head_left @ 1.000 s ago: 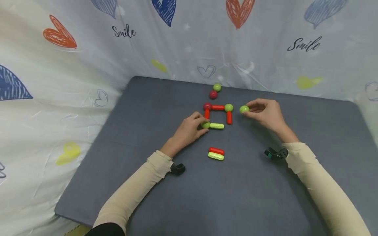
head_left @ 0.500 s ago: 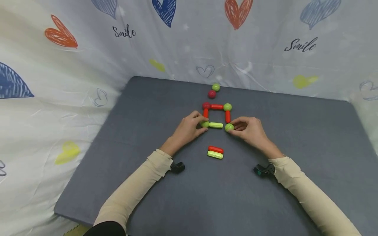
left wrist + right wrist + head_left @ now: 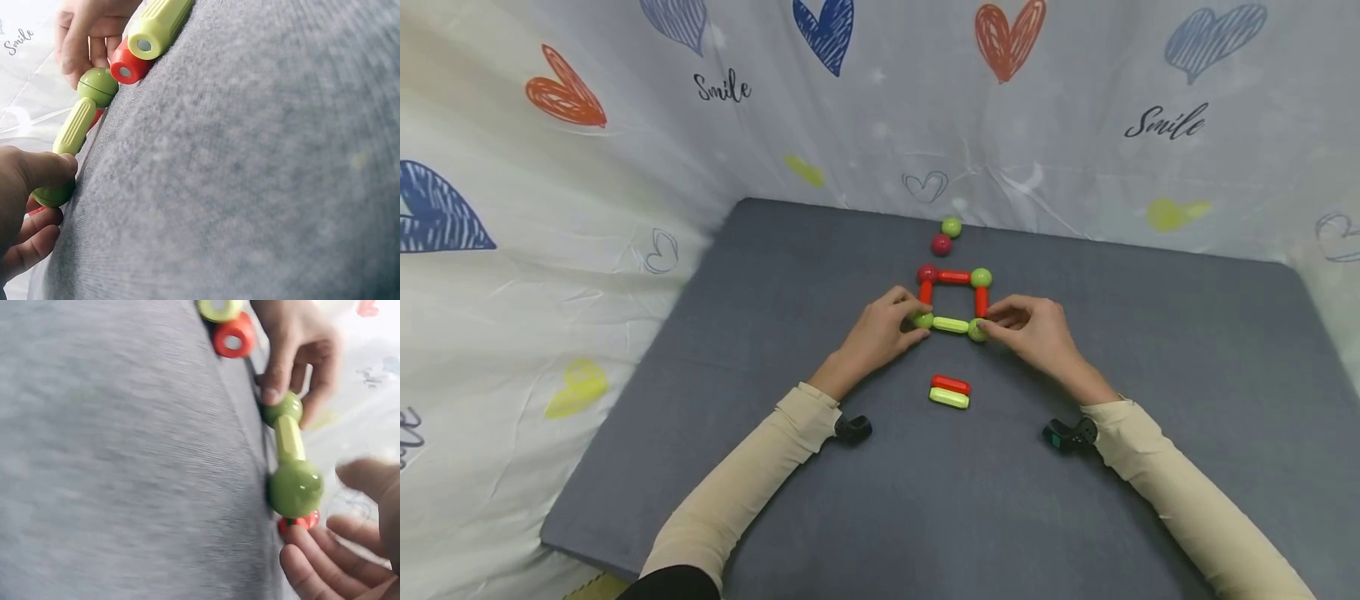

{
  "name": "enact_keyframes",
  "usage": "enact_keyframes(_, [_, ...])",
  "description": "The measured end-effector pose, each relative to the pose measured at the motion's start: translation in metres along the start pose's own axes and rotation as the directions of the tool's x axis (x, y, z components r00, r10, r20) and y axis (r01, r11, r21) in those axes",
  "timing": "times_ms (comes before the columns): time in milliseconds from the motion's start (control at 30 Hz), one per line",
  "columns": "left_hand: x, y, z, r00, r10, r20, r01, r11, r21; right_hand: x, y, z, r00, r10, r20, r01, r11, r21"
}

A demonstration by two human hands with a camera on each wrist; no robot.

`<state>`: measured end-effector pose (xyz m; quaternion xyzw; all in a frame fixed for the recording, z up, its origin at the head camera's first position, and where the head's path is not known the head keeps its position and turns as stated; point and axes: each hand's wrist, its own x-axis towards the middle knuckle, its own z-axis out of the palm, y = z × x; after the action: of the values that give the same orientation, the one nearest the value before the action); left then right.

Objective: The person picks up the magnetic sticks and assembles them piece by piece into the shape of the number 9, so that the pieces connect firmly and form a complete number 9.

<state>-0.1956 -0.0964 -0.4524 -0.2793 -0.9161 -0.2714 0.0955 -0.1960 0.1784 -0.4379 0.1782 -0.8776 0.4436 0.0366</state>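
Red and yellow-green magnetic rods and balls form a four-sided frame on the table. My left hand [image 3: 883, 329] pinches the green ball [image 3: 55, 194] at its near left corner between thumb and fingers. A yellow-green rod [image 3: 951, 325] runs from there to another green ball [image 3: 297, 487] at the near right corner. My right hand [image 3: 1033, 329] is beside that ball; in the right wrist view its thumb stands apart from it and the fingers are spread. Red rods [image 3: 955, 277] make the other sides, with a red ball [image 3: 928, 273] and a green ball [image 3: 981, 278] at the far corners.
A loose red rod [image 3: 951, 384] and yellow-green rod [image 3: 950, 398] lie side by side nearer the person. Behind the frame sit a red ball [image 3: 942, 244] and a green ball [image 3: 951, 227]. The grey table [image 3: 820, 500] ends at a patterned curtain [image 3: 880, 108].
My right hand has brought a green ball left and nearer, to the frame's near right corner, where it now meets the yellow-green rod. Its thumb has come off the ball. My left hand stays put.
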Motion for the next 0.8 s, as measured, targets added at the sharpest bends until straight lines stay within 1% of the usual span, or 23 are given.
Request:
enact_keyframes(100, [0.000, 0.000, -0.001, 1.000, 0.000, -0.011, 0.000, 1.000, -0.008, 0.008, -0.001, -0.004, 0.998, 0.049, -0.051, -0.048, 0.999, 0.008])
enact_keyframes(167, [0.000, 0.000, -0.001, 1.000, 0.000, -0.017, 0.000, 1.000, -0.008, 0.015, 0.000, -0.006, 0.993, 0.099, -0.058, -0.098, 0.995, 0.033])
enact_keyframes(300, [0.000, 0.000, 0.000, 1.000, 0.000, -0.013, 0.000, 1.000, -0.002, 0.026, 0.005, -0.009, 0.977, 0.211, -0.009, -0.210, 0.975, 0.068])
enact_keyframes(433, [0.000, 0.000, 0.001, 1.000, 0.001, -0.009, -0.001, 1.000, -0.007, 0.036, 0.007, -0.006, 0.958, 0.285, 0.038, -0.287, 0.957, 0.044])
enact_keyframes(533, [-0.001, 0.001, 0.000, 1.000, 0.001, -0.014, -0.001, 1.000, -0.014, 0.042, 0.006, -0.003, 0.949, 0.311, 0.044, -0.312, 0.950, 0.024])
enact_keyframes(800, [-0.001, 0.000, -0.001, 1.000, -0.004, -0.005, 0.004, 1.000, -0.014, 0.051, 0.003, 0.004, 0.941, 0.334, 0.050, -0.335, 0.942, -0.002])
